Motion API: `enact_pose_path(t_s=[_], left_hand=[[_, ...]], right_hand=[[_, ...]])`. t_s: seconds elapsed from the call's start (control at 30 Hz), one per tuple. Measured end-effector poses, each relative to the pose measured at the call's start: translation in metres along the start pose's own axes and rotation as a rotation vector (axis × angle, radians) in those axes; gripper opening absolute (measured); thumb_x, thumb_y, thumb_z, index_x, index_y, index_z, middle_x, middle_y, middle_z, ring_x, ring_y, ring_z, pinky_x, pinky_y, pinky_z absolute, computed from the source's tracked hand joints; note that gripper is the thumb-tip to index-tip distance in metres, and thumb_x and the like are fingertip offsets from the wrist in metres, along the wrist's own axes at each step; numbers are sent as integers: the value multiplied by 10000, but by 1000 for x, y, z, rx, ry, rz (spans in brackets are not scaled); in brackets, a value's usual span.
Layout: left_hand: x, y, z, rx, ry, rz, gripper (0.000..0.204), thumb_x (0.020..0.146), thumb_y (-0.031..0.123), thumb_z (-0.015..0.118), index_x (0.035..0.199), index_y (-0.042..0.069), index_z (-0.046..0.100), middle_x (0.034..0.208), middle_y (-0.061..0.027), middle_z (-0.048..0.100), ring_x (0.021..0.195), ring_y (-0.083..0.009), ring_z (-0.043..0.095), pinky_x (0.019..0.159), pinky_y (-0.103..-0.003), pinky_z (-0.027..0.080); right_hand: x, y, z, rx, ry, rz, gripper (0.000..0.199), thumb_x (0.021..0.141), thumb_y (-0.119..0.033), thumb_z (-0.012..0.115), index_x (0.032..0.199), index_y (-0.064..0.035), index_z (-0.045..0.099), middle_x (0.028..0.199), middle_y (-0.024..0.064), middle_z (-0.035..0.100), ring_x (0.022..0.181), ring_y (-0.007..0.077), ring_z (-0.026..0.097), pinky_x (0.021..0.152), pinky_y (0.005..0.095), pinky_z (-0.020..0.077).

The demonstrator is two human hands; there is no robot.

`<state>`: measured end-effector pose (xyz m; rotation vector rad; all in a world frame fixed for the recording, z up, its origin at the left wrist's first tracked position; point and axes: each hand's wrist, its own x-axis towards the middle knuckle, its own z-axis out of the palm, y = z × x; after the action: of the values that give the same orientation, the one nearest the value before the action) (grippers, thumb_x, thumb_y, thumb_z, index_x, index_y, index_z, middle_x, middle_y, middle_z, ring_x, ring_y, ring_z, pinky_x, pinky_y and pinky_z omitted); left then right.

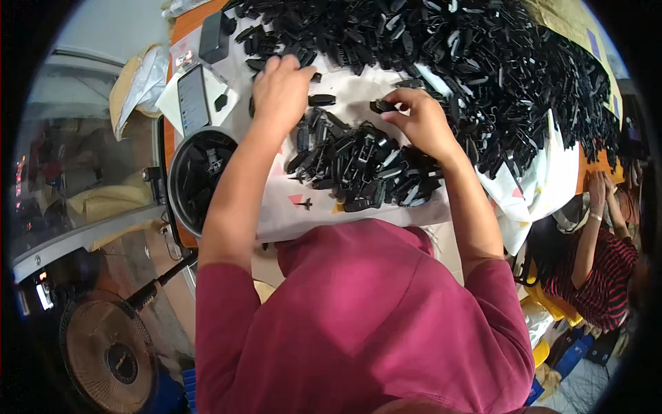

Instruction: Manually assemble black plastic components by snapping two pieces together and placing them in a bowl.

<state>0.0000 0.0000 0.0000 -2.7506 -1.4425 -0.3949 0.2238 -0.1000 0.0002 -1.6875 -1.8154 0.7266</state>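
Observation:
My left hand [281, 88] rests palm down on the white sheet [345, 90], fingers curled over small black plastic parts at the edge of the big heap [469, 62]. My right hand [417, 117] pinches one small black plastic part [381, 106] between thumb and fingers. Between and below both hands lies a smaller pile of black parts [365, 165]. One loose black part [322, 100] lies just right of my left hand.
A round black bin [181, 172] holding black parts stands at the table's left edge. A phone [193, 100] and a black box [214, 36] lie at the far left. Another person in a striped top [600, 269] sits at the right. A fan [107, 352] stands on the floor lower left.

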Motion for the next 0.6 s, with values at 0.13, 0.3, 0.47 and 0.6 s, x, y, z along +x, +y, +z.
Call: enact_pose_path(t_s=[0.13, 0.3, 0.47, 0.6], left_hand=[[29, 3, 11, 38, -111, 74, 260, 694, 146, 664, 954, 138, 646, 943, -65, 562, 928, -261, 514, 788, -366, 427], [10, 58, -28, -1258, -273, -207, 323, 780, 126, 659, 1085, 47, 586, 931, -58, 618, 849, -97, 554, 730, -221, 445], [-7, 53, -23, -1391, -13, -345, 293, 777, 63, 650, 1063, 25, 601, 865, -31, 622, 765, -72, 561, 712, -198, 449], [-19, 44, -34, -1457, 80, -491, 293, 791, 60, 642, 1057, -32, 558, 947, -78, 612, 833, -103, 560, 768, -215, 451]], right_hand=[[-7, -7, -10, 792, 24, 147, 340, 686, -64, 729, 970, -55, 543, 758, -27, 519, 668, 71, 482, 545, 205, 411], [-18, -22, -26, 1236, 182, 5, 433, 730, -33, 675, 1125, -56, 498, 776, 31, 559, 615, 91, 540, 454, 192, 440], [-8, -9, -23, 378, 175, 223, 276, 782, -60, 609, 1055, -36, 573, 802, 93, 616, 685, 143, 597, 578, 264, 474], [-15, 0, 2, -198, 174, 62, 238, 743, -134, 624, 969, -62, 621, 917, 137, 592, 832, 316, 586, 707, 358, 465]])
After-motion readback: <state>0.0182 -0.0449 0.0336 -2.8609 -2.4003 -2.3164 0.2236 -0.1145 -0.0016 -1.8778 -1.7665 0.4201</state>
